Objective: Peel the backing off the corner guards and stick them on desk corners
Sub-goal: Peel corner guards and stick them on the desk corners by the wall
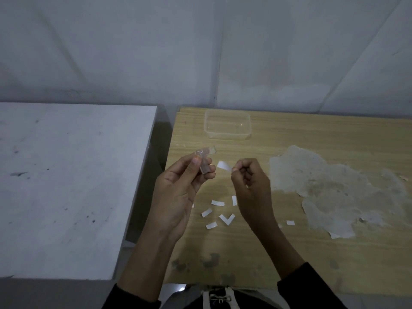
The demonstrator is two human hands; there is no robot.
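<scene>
Held up above the desk, near its left edge: clear guard, gripped between thumb and curled fingers of the left hand. Just beside it, a white backing strip, pinched at its right end by thumb and forefinger of the right hand, with the other fingers curled in. Hard to tell whether the strip's free end touches the guard or hangs just clear of it. Looks all but peeled either way.

Judging progress: peeling of this guard near done, sticking not yet begun. Below the hands, several white scraps scattered on the desk, much like the strip. Probably backings from other faces or other guards, so likely well into the job. Not possible to say how many guards are already stuck. Only the far left desk corner in view, and nothing made out there in the dim light.

Farther back, a clear tub, contents unclear, perhaps a glint inside. To the right, a worn pale patch in the veneer. Left of the desk, across a gap, a white table.
</scene>
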